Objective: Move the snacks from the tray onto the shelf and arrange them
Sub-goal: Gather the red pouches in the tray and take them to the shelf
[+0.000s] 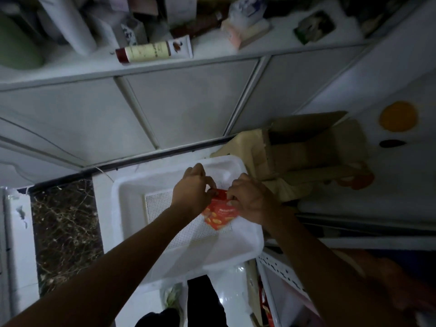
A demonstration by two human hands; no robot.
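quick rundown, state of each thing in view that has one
red snack packet: lying in the tray, pinched at its top edge by both hands
left hand: grip shut on the packet
right hand: grip shut on the packet
white tray: holds only that packet
cardboard box: open, flaps up
cream tube: lying on its side on the shelf

We note a cream tube [154, 51] lying at the ledge's front edge | pink box [245, 33] near it, same edge | open cardboard box [313, 147] on the floor | orange wall sticker [398, 116] at right
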